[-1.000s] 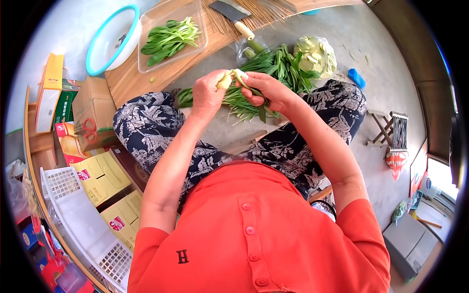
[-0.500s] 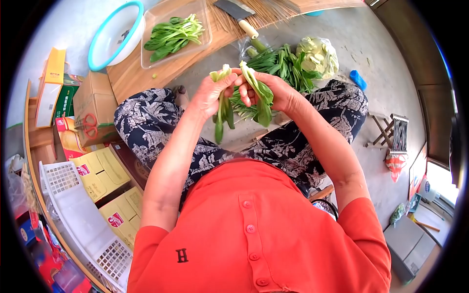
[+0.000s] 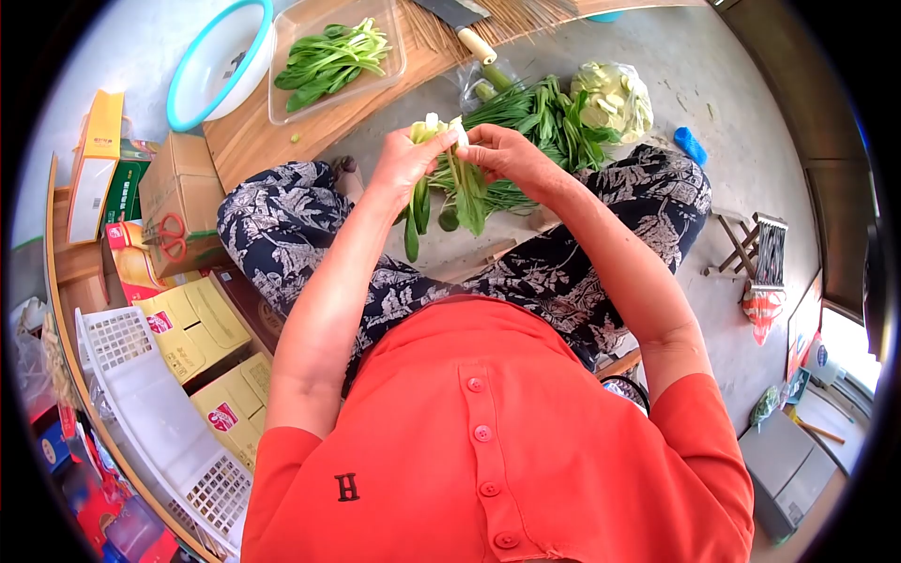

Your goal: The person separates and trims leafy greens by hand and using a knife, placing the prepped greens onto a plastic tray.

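My left hand [image 3: 404, 167] is closed round a small bunch of bok choy [image 3: 419, 202], pale stem ends up and dark leaves hanging down. Right beside it, my right hand [image 3: 511, 158] pinches the stem end of another bok choy [image 3: 467, 192], whose leaves dangle between the two hands. The fingertips nearly meet at the white stem bases. Below and beyond my right hand, a heap of long green leaves [image 3: 549, 117] lies on the floor. More picked greens [image 3: 333, 61] rest in a clear plastic tray [image 3: 402, 58] on the wooden table.
A cleaver [image 3: 474, 42] lies at the table edge near a blue-rimmed basin [image 3: 178, 103]. A bag of pale slices [image 3: 615, 103] and a blue item [image 3: 690, 146] are on the floor. Boxes [image 3: 188, 328] and a white basket [image 3: 155, 403] stand left; a folding stool [image 3: 751, 249] stands right.
My right hand has turned and shifted slightly, its fingers now pinching at the stem ends. The bok choy it held apart now hangs close against the left hand's bunch.
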{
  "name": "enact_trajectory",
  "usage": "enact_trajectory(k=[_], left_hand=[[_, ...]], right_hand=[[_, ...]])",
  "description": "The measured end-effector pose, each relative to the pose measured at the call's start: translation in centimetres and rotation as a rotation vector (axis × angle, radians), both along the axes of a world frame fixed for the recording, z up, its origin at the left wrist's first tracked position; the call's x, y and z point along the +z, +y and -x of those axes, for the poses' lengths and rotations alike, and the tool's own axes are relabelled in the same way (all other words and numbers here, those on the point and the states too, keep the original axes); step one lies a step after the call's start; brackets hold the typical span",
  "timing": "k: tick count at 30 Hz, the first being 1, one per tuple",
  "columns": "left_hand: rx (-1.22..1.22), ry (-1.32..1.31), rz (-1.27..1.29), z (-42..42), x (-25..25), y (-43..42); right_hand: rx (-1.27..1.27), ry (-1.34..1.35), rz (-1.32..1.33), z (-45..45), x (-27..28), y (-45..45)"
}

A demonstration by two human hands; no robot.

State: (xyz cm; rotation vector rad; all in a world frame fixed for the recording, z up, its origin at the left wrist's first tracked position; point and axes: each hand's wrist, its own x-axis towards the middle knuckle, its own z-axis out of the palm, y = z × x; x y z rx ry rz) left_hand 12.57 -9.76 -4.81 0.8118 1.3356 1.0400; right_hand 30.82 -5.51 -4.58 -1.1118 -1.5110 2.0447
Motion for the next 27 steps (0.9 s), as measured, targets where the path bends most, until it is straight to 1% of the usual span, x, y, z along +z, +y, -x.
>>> enact_trajectory(k=[2, 4, 5, 7, 8, 9, 10, 11, 13, 14, 16, 18, 19, 20, 21, 23, 24, 25, 27], left_hand=[[-0.002, 0.033, 0.003, -0.1, -0.2, 0.0], [-0.038, 0.136, -0.014, -0.1, -0.1, -0.1], [-0.038, 0.134, -0.014, 0.0, -0.3, -0.1], [-0.084, 0.356, -0.139, 0.1, -0.7, -0.1], [-0.083, 0.356, -0.139, 0.1, -0.8, -0.2], [-0.11, 0.506, -0.147, 0.1, -0.4, -0.3], [-0.138, 0.659, -0.161, 0.0, 0.1, -0.1], [-0.139, 0.661, -0.169, -0.2, 0.6, 0.0], [-0.178, 0.752, -0.159, -0.4, 1.0, -0.3], [-0.172, 0.758, -0.225, -0.5, 1.0, -0.4], [-0.19, 0.764, -0.258, -0.3, 0.9, -0.5], [-0.205, 0.769, -0.293, -0.1, 0.6, -0.5], [-0.201, 0.824, -0.439, 0.0, 0.5, -0.5], [-0.196, 0.875, -0.587, 0.2, 0.3, -0.5], [-0.196, 0.874, -0.587, 0.5, 0.7, -0.5], [-0.35, 1.056, -0.694, 1.1, 1.5, -0.4], [-0.329, 1.063, -0.788, 1.3, 1.4, -0.3], [-0.329, 1.063, -0.789, 1.2, 1.3, -0.3], [-0.201, 0.784, -0.653, 0.8, 0.9, -0.3]], right_hand=[[0.037, -0.006, -0.017, -0.2, -0.4, 0.3], [0.073, -0.015, -0.034, -0.5, -0.6, 0.7], [0.069, -0.039, 0.009, -0.7, -0.6, 0.9], [0.067, -0.062, 0.054, -0.6, -0.8, 0.9], [0.01, 0.022, 0.161, -0.4, -1.2, 0.7], [-0.048, 0.107, 0.267, -0.2, -1.2, 0.5], [-0.029, 0.106, 0.252, -0.1, -1.0, 0.5], [-0.01, 0.105, 0.238, -0.1, -0.9, 0.5], [0.018, 0.132, 0.2, -0.1, -1.1, 0.7], [0.063, 0.114, 0.164, -0.3, -1.2, 0.8], [0.105, 0.094, 0.131, -0.5, -0.7, 0.9], [0.122, 0.098, 0.197, -0.7, -0.2, 0.9], [0.131, 0.1, 0.23, -0.8, 0.1, 1.0], [0.121, 0.108, 0.324, -0.9, 0.5, 1.2], [0.121, 0.107, 0.324, -1.2, 0.3, 1.5], [0.197, 0.36, 0.686, -2.1, -0.3, 2.3], [0.208, 0.394, 0.716, -2.2, 0.0, 2.3], [0.207, 0.394, 0.715, -2.3, 0.1, 2.2], [0.191, 0.492, 0.731, -2.2, 0.2, 2.2]])
